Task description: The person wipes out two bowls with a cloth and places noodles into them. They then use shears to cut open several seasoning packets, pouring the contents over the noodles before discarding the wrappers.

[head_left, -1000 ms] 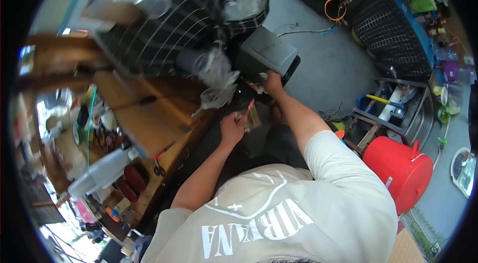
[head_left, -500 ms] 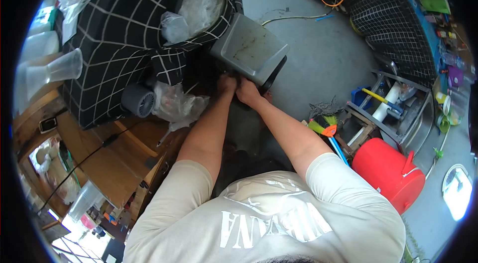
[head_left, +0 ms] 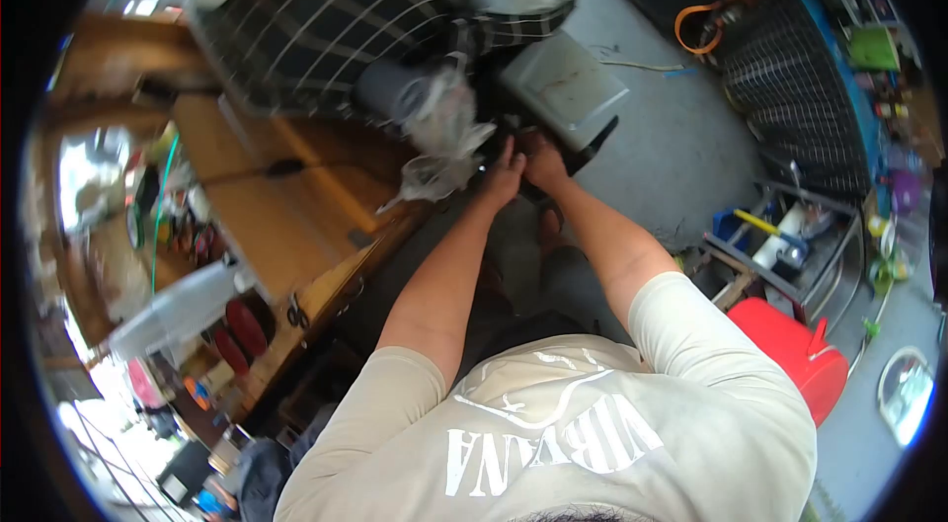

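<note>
A grey box-like container with a stained, rounded top stands on the floor ahead, a dark piece along its right side. My left hand is just short of its near edge, fingers stretched forward and apart, and nothing shows in them. Beside it, my right hand is at the container's lower edge with curled fingers, among dark parts. What those fingers hold is hidden. Left of my hands hangs a crumpled clear plastic bag, next to a grey cylinder.
A wooden workbench runs along the left, with scissors on it. Black cloth with a white grid covers something behind. At right are a red bucket and a metal frame holding tools. An orange cable lies farther back.
The view has swung left, showing more of the workbench, and the scene sits farther right. My left hand has come away from the container's edge and its fingers have spread; my right hand stays there.
</note>
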`<state>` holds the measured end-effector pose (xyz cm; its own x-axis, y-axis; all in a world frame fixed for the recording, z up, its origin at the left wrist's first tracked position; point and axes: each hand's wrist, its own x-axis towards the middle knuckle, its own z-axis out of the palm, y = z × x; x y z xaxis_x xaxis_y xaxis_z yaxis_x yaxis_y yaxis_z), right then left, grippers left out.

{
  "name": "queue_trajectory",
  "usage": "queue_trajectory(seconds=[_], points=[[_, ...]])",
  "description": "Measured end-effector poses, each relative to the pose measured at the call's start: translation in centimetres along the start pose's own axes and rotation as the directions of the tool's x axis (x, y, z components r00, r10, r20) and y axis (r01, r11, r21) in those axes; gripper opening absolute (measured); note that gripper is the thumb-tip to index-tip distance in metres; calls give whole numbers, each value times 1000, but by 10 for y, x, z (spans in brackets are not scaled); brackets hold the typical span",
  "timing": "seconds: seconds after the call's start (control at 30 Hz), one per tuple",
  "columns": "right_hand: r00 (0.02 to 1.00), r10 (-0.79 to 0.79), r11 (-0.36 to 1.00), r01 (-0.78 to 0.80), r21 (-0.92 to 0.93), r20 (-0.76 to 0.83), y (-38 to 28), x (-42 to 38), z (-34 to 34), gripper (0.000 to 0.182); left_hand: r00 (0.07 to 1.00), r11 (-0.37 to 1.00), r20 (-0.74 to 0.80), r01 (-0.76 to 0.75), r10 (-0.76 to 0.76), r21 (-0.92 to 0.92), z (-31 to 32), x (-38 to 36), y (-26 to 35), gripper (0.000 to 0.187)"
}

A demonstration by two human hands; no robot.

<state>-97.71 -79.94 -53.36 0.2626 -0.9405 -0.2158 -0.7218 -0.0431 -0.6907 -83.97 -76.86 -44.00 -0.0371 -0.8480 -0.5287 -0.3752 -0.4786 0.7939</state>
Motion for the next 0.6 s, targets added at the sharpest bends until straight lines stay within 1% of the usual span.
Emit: queue_trajectory(seconds=[0.03,0.07,0.1,0.13,0.17,0.2,0.23,0.27,0.3,0.33,0.37,0.4,0.43,0.47,0.5,0.53,0.57,0.6], points=[[996,-81,996,83,39,-43,-1,-4,-7,52,999,997,-6,-44,44,62,-6,-15,1,65],[982,-174,980,180,82,-80,-10,-6,-16,48,987,979,-45,-149,156,137,-10,-34,-3,63],[991,-116,981,124,147,-60,-48,-19,-48,40,962,946,-87,-235,260,224,-18,-58,-12,61],[999,-33,977,39,211,-33,-72,-28,-65,38,953,942,-113,-250,280,225,-33,-90,-10,54],[987,-146,984,138,108,71,-41,-15,-49,77,943,937,-140,-265,301,227,-50,-127,0,48],[998,20,996,-25,88,63,-48,-21,-52,81,936,938,-175,-262,304,225,-71,-165,8,40],[999,41,996,-42,79,22,-41,-25,-49,81,930,939,-201,-264,309,221,-90,-204,8,33],[997,67,995,-64,70,-30,-32,-24,-42,80,902,925,-286,-237,323,297,-106,-240,-2,26],[997,82,994,-80,75,-13,-29,-26,-40,81,869,907,-357,-206,342,368,-125,-273,-14,19],[994,106,992,-105,75,-5,-27,-28,-43,81,801,906,-485,-159,351,394,-144,-302,-30,17],[997,75,995,-75,61,0,-24,-28,-45,81,718,904,-595,-113,361,412,-162,-328,-50,14],[989,143,989,-144,25,26,-20,-30,-47,80,576,940,-763,-28,293,340,-178,-347,-74,13],[975,217,976,-217,-14,47,-21,-35,-50,80,488,979,-865,87,120,185,-202,-366,-87,14],[977,206,978,-205,-32,50,-32,-42,-58,80,359,977,-933,180,39,111,-224,-378,-115,16],[960,266,964,-265,-28,84,-46,-50,-66,80,217,966,-976,259,-33,25,-243,-384,-141,17],[939,325,946,-324,-25,116,-58,-56,-72,80,195,953,-979,302,-63,-1,-261,-393,-147,20],[943,314,949,-311,-41,112,-63,-61,-75,80,171,939,-981,343,-91,-27,-276,-398,-149,24],[918,319,947,-318,-46,234,-68,-66,-77,80,160,913,-971,394,-180,-104,-287,-395,-152,32]])
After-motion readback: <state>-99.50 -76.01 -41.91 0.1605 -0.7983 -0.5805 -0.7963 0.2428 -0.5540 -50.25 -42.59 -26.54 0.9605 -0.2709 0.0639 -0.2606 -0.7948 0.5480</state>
